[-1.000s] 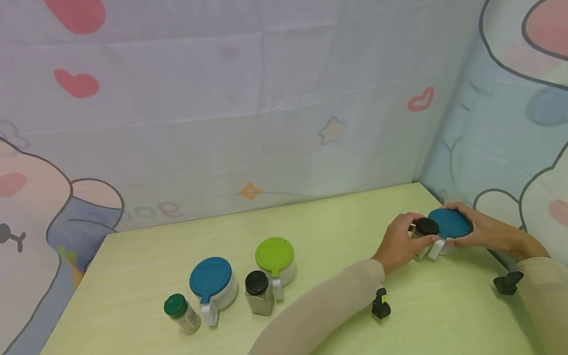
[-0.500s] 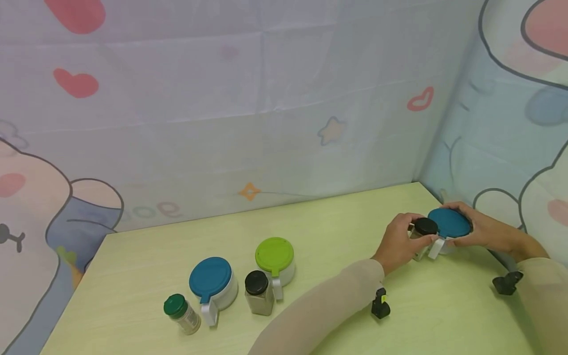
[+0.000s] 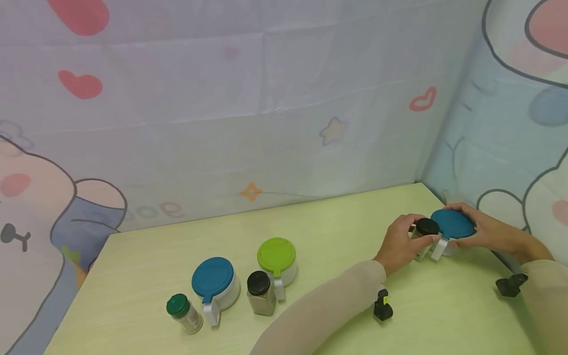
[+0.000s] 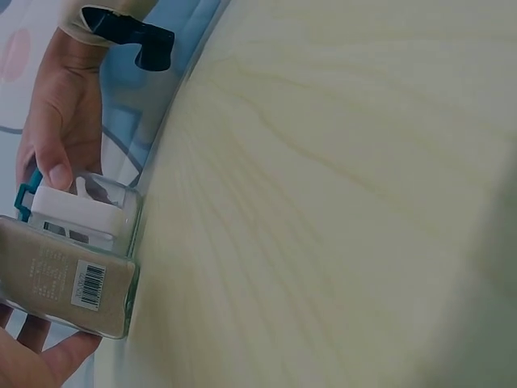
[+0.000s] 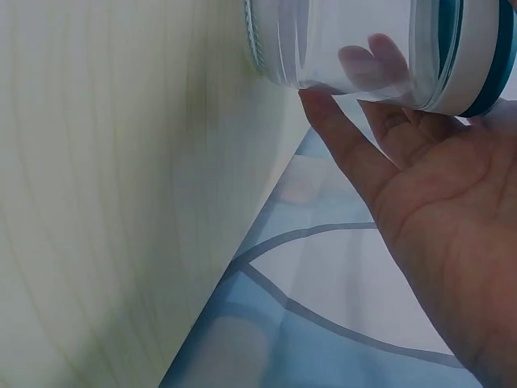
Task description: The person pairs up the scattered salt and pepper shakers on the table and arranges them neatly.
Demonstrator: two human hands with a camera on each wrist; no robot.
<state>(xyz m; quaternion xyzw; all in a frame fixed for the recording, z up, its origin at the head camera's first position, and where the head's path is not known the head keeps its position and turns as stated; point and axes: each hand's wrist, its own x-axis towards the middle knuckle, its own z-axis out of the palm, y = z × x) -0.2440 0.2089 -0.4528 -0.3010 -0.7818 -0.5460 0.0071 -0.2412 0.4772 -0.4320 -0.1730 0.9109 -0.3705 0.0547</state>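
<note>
At the table's right end, my left hand [image 3: 399, 241] grips a black-lidded spice jar [image 3: 427, 227] between thumb and fingers. Powder fills this jar, and a barcode label [image 4: 89, 284] shows on its side in the left wrist view. Right beside it, my right hand [image 3: 485, 229] holds a glass seasoning pot with a blue lid [image 3: 452, 223], its fingers curved around the side. The pot's white handle [image 3: 439, 249] points toward the front, next to the spice jar. In the right wrist view the pot's clear glass [image 5: 355, 40] shows fingers through it. Both containers stand close together, apparently upright.
Left of centre on the table [image 3: 346, 231] stand another blue-lidded pot [image 3: 213, 277], a green-lidded pot [image 3: 277, 254], another black-lidded spice jar [image 3: 262, 298] and a green-capped shaker [image 3: 184, 313]. Printed cloth [image 3: 284, 98] hangs behind and at the right.
The head view has shifted very slightly. Both hands keep their hold, and the containers stay in place.
</note>
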